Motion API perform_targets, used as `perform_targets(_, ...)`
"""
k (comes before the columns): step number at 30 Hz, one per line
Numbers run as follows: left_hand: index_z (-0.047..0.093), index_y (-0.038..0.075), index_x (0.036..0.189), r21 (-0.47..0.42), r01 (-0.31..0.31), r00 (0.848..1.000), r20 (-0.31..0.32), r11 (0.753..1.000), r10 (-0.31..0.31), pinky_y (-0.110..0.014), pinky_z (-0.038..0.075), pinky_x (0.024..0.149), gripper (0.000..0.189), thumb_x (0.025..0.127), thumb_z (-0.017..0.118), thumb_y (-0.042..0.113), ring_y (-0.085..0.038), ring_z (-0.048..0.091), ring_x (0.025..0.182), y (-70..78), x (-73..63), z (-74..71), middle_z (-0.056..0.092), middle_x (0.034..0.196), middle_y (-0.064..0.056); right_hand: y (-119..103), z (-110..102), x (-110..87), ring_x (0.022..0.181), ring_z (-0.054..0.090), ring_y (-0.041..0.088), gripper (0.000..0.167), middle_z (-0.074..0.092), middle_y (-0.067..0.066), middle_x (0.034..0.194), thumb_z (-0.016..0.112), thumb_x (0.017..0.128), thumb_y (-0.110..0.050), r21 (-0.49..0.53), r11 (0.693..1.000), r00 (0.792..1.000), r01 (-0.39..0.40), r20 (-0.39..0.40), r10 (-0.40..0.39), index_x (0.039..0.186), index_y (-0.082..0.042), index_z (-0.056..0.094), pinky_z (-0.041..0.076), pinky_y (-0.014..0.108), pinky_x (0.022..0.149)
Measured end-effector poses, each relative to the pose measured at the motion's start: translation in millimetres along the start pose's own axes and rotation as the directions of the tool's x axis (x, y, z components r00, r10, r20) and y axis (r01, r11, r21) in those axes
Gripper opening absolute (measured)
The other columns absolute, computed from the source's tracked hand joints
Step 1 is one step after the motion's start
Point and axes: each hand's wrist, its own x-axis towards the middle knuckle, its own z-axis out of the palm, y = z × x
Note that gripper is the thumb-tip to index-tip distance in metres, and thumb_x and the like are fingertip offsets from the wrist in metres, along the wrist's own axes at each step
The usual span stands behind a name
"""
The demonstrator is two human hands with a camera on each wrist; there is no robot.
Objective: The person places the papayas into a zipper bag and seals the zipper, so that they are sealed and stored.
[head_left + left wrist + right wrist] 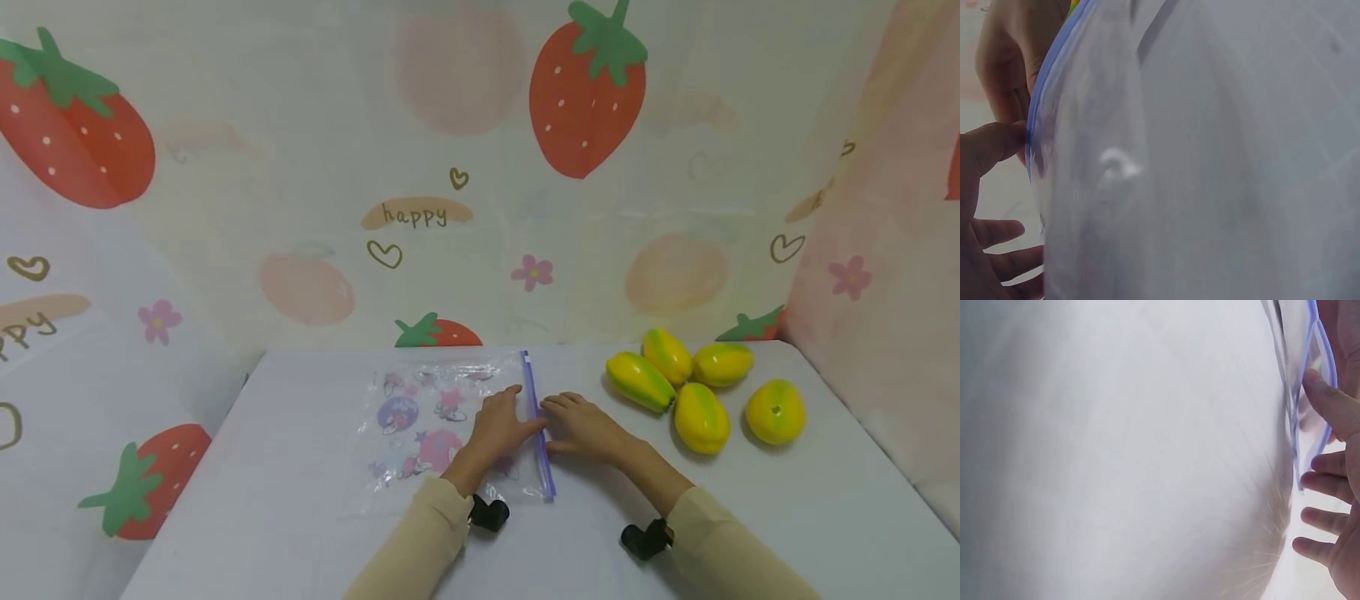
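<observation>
A clear zip bag [397, 454] printed with pink and purple cartoon figures lies on the white table, its purple zip strip [536, 417] at the right side. My left hand [498, 425] lies over the bag, with the thumb at the strip and the other fingers spread, as the left wrist view shows. From the other side, my right hand [588, 429] reaches the strip with outstretched fingers. In the right wrist view the strip's two edges [1329, 356] stand apart, and the right thumb [1329, 403] overlaps the gap between them.
Several yellow-green fruits, such as the nearest one [701, 421], sit at the right back of the table [262, 467]. A single round-looking fruit [776, 412] stands farther right. A strawberry-patterned cloth [480, 167] hangs behind the table.
</observation>
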Motion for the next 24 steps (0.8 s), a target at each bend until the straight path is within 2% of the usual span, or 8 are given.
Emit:
perform_targets(6,0.046,0.004,0.141,0.043,0.008,1.0,-0.018,0.999,-0.007,-0.056,0.038,0.105,0.078,0.081,0.074,0.045,-0.039,0.045,0.131,1.5,0.5,2.3,0.054,0.14,-0.019,-1.9,-0.6,3.5,0.129,0.047,0.043,0.06,0.056,0.021,0.137,0.073,0.085,-0.028,-0.007,1.0,1.0,0.017,0.005,-0.017,0.132,0.004,0.054,0.039,0.058,0.107)
perform_targets(10,0.047,0.004,0.14,0.052,0.011,1.0,-0.017,0.999,-0.01,-0.056,0.039,0.104,0.075,0.081,0.075,0.041,-0.039,0.045,0.131,1.9,0.1,1.9,0.054,0.139,-0.018,-1.5,1.2,4.7,0.127,0.049,0.044,0.06,0.057,0.021,0.134,0.074,0.084,-0.029,-0.016,0.999,0.999,0.033,0.002,-0.033,0.13,0.004,0.056,0.04,0.058,0.105)
perform_targets(15,0.048,0.004,0.138,0.056,0.009,1.0,-0.017,0.998,-0.008,-0.056,0.039,0.103,0.069,0.081,0.075,0.032,-0.039,0.047,0.13,2.9,1.2,0.5,0.055,0.137,-0.02,-2.4,3.4,7.3,0.13,0.046,0.043,0.061,0.054,0.019,0.14,0.074,0.084,-0.031,-0.01,1.0,0.999,0.013,0.049,-0.012,0.133,0.001,0.055,0.039,0.058,0.107)
perform_targets(20,0.05,0.004,0.136,0.022,-0.012,0.999,-0.034,1.0,0.013,-0.057,0.042,0.1,0.066,0.077,0.074,0.02,-0.04,0.049,0.126,0.7,3.1,-0.3,0.057,0.133,-0.022,-2.2,6.0,7.5,0.13,0.046,0.044,0.061,0.054,0.018,0.141,0.074,0.084,-0.034,-0.032,0.999,0.998,0.032,0.062,-0.03,0.132,0.0,0.057,0.039,0.059,0.105)
perform_targets(24,0.05,0.003,0.136,0.03,-0.044,0.998,-0.033,0.999,0.045,-0.056,0.043,0.099,0.065,0.077,0.074,0.017,-0.04,0.05,0.125,-1.6,4.3,-0.6,0.057,0.132,-0.022,-2.4,5.5,6.0,0.13,0.046,0.044,0.063,0.052,0.018,0.142,0.073,0.084,-0.038,-0.047,0.998,0.997,0.042,0.061,-0.039,0.132,0.0,0.057,0.04,0.06,0.105)
